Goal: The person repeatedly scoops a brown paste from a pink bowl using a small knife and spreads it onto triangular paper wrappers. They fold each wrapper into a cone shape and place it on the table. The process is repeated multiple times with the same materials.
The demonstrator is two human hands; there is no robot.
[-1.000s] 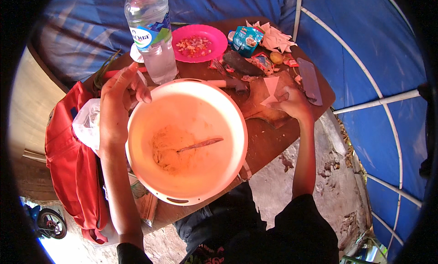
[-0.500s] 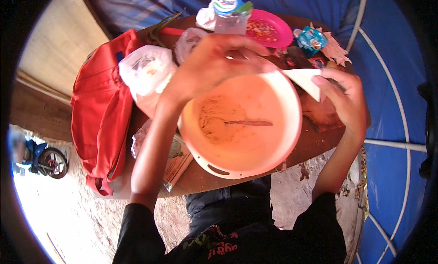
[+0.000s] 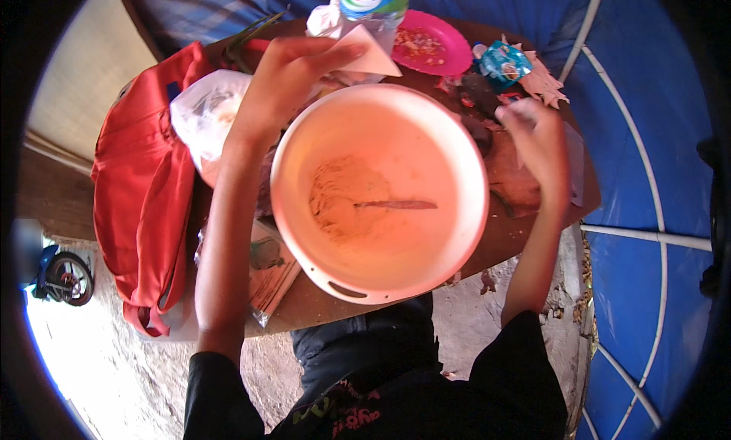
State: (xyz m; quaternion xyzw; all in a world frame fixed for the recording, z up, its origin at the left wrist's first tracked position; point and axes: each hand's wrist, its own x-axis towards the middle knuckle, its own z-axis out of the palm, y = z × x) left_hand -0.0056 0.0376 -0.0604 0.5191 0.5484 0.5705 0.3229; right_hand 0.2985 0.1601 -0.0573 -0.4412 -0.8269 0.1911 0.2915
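Observation:
A big white plastic basin (image 3: 449,250) with a slotted rim handle stands in front of me. Inside lies a lumpy orange-tinted mixture (image 3: 335,189), with the handle of a spoon-like utensil (image 3: 400,205) resting across it. Above the basin's far left rim, my left hand (image 3: 293,71) is closed on a white, pointed, paper-like piece (image 3: 373,55). My right hand (image 3: 537,135) hovers past the basin's right side, over the dark objects there. Its fingers are bent and smeared by motion, so whether they hold anything is unclear.
A red bag (image 3: 141,189) and a clear plastic bag (image 3: 205,116) lie left. At the back are a water bottle (image 3: 365,6), a pink plate of chopped food (image 3: 449,48) and a teal packet (image 3: 504,65). A wooden board (image 3: 512,177) lies right of the basin.
The white piece, held by my right hand before, is now in my left hand at the far left of the basin. My right hand has let go of it. The view has shifted slightly.

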